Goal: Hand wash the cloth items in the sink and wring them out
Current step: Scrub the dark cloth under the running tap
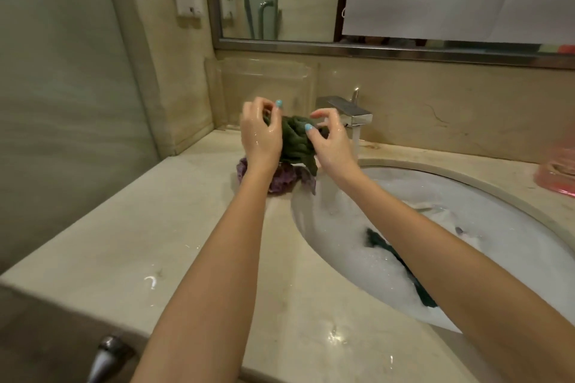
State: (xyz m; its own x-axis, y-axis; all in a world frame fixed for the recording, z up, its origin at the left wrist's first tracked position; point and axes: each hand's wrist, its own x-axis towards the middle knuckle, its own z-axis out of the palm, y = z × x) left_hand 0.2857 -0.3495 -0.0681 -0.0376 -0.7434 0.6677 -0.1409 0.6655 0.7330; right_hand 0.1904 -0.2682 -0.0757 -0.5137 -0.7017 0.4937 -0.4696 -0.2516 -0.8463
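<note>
Dark green cloth [295, 140], ribbed. Purple cloth [281, 182], mottled. Surface [186, 242] beige, faint marble veins. Sink [306, 218] white, white foam; dark teal cloth [393, 253] in it. Faucet [348, 112] silver. Nails [279, 103] turquoise. Pink container [557, 174].

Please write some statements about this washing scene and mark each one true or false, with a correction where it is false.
1. The left hand and the right hand both hold the green cloth. True.
2. The purple cloth lies in the sink. False: it lies on the countertop, beside the sink.
3. The sink holds foamy water. True.
4. The pink object stands left of the sink. False: it is on the right.
</note>
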